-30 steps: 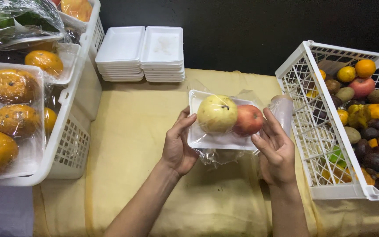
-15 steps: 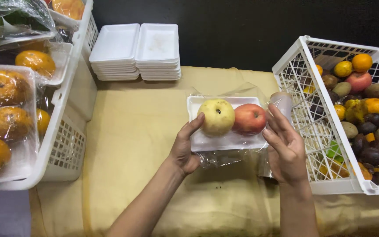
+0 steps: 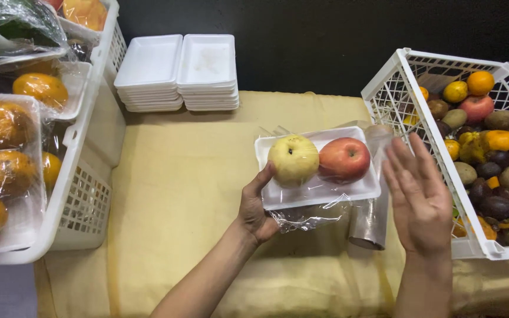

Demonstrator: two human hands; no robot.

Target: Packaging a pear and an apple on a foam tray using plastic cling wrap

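Observation:
My left hand holds a white foam tray from underneath, thumb on its left edge. On the tray lie a yellow apple and a red apple, covered by clear plastic film that hangs loose below. My right hand is off the tray, just to its right, palm flat and fingers spread. A roll of film lies on the table under the tray's right end.
A white crate of mixed fruit stands at the right. At the left, a white basket holds wrapped trays of oranges. Two stacks of foam trays sit at the back of the yellow tablecloth.
My right hand has let go of the tray and opened beside it. The tray now rests in my left hand alone, lifted slightly.

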